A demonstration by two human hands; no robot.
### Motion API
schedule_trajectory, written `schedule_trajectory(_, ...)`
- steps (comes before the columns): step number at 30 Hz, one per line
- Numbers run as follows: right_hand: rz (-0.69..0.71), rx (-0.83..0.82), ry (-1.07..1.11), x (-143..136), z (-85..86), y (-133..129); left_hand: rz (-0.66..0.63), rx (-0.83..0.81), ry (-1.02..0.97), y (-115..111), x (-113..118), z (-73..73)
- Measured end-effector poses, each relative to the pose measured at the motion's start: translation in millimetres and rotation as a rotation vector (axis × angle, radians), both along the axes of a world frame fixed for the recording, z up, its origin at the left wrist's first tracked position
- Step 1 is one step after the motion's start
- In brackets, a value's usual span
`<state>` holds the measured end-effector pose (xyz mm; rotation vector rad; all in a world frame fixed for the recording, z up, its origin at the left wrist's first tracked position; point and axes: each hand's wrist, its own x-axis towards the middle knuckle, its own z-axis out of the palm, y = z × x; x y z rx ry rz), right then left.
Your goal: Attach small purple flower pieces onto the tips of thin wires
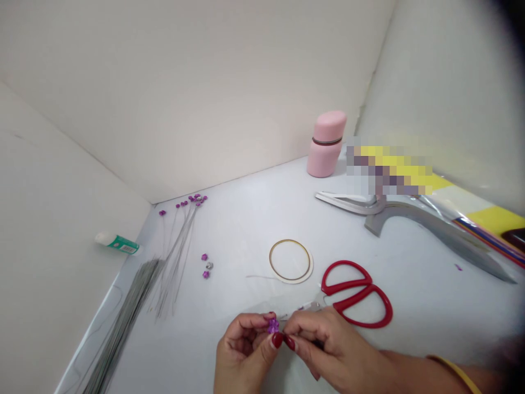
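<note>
Low in the middle of the view, my left hand (246,353) pinches a small shiny purple flower-shaped piece (273,326) between thumb and fingertips. Right beside it, my right hand (328,342) is closed, thumb against fingers; what they hold, if anything, is too small to make out. Red-handled scissors (363,293) lie just beyond my right hand, their blades partly behind it. Farther off is a thin ring-shaped roll of tape (290,261) with a loose end pointing left. Two loose purple pieces (205,274) and a silver one (209,265) rest to the left.
Thin wire stems (176,251) with purple tips lie at the left, by a thick bundle of grey wires (127,323). A green-and-white tube (118,243) is near the left wall. A pink flask (327,145), grey pliers (435,224) and a yellow package (492,216) stand or lie right.
</note>
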<state>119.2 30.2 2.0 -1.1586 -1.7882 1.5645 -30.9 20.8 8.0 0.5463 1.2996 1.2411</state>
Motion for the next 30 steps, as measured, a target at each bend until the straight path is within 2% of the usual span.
schedule_trajectory(22,0.016,0.023,-0.027,-0.2,0.5,0.3,-0.011,-0.01,0.021,-1.8,-3.7,-1.5)
schedule_trajectory(30,-0.021,-0.047,0.016,-2.7,-0.2,1.8,-0.038,0.077,-0.106,-0.3,-2.3,-6.7)
